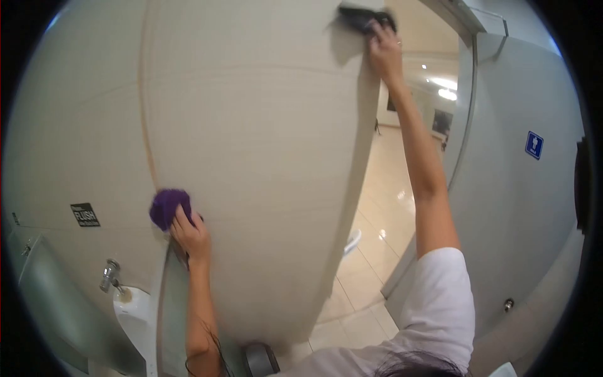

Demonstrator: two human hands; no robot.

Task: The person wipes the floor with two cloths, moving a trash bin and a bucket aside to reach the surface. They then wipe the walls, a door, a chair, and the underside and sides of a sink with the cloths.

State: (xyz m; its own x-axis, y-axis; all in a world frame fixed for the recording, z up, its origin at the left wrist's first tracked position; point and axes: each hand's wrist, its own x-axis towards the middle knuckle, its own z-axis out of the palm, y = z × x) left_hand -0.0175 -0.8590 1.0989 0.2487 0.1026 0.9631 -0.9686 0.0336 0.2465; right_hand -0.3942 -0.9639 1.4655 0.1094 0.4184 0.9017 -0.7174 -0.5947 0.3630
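Observation:
My left hand (191,235) is closed around a purple cloth (169,207), which lies against the beige tiled wall (264,151) beside a brown vertical joint line. Just below that hand is the top of a frosted glass divider (171,308). High up at the right, my right hand (384,50) reaches out on a stretched arm and grips a black, flattish item (361,20) at the wall near its outer edge. Motion smears this item, so I cannot tell its exact kind.
A white urinal (135,320) with a chrome flush valve (109,275) is at lower left, under a black flush sign (85,215). A dark bin (260,359) stands on the floor. The grey door (521,195) at right carries a blue restroom sign (534,145). Beyond the doorway lies shiny tiled floor (383,182).

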